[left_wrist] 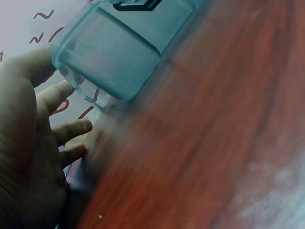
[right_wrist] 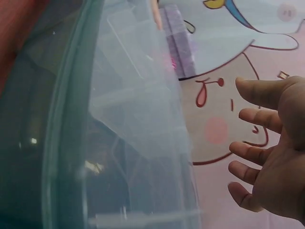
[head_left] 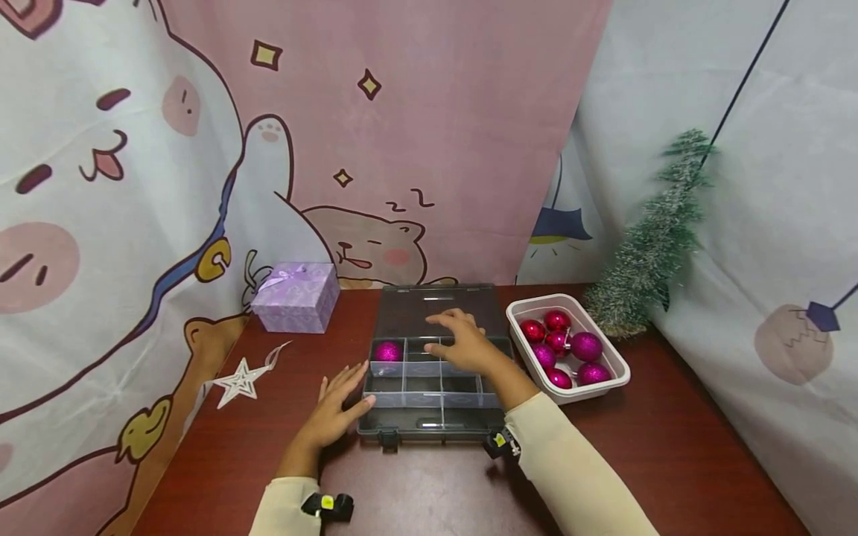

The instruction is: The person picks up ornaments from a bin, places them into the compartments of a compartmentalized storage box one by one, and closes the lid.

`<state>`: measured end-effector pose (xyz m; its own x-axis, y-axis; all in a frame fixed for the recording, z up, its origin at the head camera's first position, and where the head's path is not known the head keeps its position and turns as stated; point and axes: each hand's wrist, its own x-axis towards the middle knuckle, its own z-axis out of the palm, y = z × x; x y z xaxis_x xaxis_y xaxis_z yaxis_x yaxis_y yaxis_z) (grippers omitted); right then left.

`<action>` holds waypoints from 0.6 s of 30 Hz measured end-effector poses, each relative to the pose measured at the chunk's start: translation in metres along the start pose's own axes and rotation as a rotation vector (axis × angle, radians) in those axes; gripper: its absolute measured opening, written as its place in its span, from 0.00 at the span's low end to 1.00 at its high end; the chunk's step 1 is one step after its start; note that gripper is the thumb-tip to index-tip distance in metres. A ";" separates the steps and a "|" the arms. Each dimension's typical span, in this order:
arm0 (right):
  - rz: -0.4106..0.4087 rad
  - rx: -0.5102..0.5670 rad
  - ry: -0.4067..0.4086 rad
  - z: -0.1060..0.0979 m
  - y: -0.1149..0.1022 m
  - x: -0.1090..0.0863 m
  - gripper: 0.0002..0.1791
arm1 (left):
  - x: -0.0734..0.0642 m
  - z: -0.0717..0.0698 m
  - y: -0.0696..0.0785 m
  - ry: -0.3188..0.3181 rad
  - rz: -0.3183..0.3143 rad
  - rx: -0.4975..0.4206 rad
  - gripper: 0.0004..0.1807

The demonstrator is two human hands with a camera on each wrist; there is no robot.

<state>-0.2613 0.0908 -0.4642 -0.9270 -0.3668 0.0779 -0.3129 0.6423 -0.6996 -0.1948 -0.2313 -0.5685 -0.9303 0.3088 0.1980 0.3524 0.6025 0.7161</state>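
A compartment box (head_left: 429,387) of smoky, see-through plastic lies open in the middle of the red-brown desk (head_left: 670,461), its flat lid (head_left: 409,309) laid back on the far side. Pale, clear dividers cut the tray into a grid of small cells, and two dark latches sit on its near edge. One glittery magenta bauble (head_left: 387,351) lies in the far-left cell; the other cells that can be seen hold nothing. In the left wrist view the box's corner (left_wrist: 109,57) shows as a rounded, blue-grey tinted wall standing on the desk.

The left hand (head_left: 338,406) lies flat on the desk just left of the box, fingers straight and spread, its grip loose and holding nothing, with the thumb close against the box's near-left corner. The right hand (head_left: 462,346) hovers over the far cells at the middle of the box, fingers relaxed and slightly bent, its grip open and holding nothing.

Just right of the box stands a white tray (head_left: 617,368) of red and magenta baubles (head_left: 566,346). A small frosted tree (head_left: 653,238) stands at the far right. A lilac gift box (head_left: 295,296) sits far left, and a silver star (head_left: 237,381) lies near it on the left.
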 end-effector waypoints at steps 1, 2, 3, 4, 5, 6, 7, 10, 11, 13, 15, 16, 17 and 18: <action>0.002 0.003 0.006 -0.003 0.001 -0.003 0.32 | 0.000 0.000 0.000 0.000 -0.001 0.002 0.41; 0.001 0.004 0.016 -0.005 0.004 -0.005 0.32 | 0.000 0.000 0.000 -0.001 -0.003 0.004 0.41; 0.000 0.005 0.022 -0.007 0.005 -0.008 0.32 | 0.000 0.000 0.000 -0.002 -0.005 0.005 0.41; -0.001 0.004 0.030 -0.010 0.007 -0.010 0.32 | 0.000 0.000 0.000 -0.002 -0.006 0.006 0.41; -0.001 0.006 0.038 -0.012 0.009 -0.013 0.32 | 0.000 0.000 0.000 -0.003 -0.007 0.009 0.41; -0.009 0.003 0.047 -0.015 0.010 -0.015 0.32 | 0.000 0.000 0.000 -0.004 -0.009 0.011 0.41; -0.013 0.002 0.055 -0.018 0.012 -0.017 0.32 | 0.000 0.000 -0.001 -0.005 -0.009 0.012 0.41; -0.033 0.016 0.078 -0.028 0.017 -0.025 0.32 | 0.000 0.000 -0.001 -0.004 -0.007 0.005 0.41; -0.043 0.019 0.086 -0.031 0.019 -0.028 0.32 | 0.000 0.000 -0.002 -0.005 -0.006 0.006 0.41; -0.040 0.036 0.097 -0.039 0.023 -0.034 0.33 | 0.000 0.000 -0.002 -0.006 -0.004 0.006 0.41; -0.030 0.046 0.107 -0.046 0.028 -0.040 0.33 | 0.000 0.000 -0.002 -0.006 -0.003 0.007 0.41; -0.023 0.047 0.114 -0.049 0.031 -0.043 0.33 | 0.000 0.000 -0.002 -0.006 -0.003 0.010 0.41; -0.019 0.045 0.122 -0.052 0.034 -0.046 0.33 | 0.000 0.000 -0.002 -0.006 -0.004 0.012 0.41; -0.015 0.048 0.131 -0.056 0.036 -0.049 0.33 | 0.000 0.000 -0.002 -0.004 -0.004 0.012 0.41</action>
<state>-0.2387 0.1691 -0.4537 -0.9424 -0.2828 0.1785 -0.3195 0.6036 -0.7304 -0.1957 -0.2320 -0.5698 -0.9313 0.3093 0.1924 0.3498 0.6122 0.7092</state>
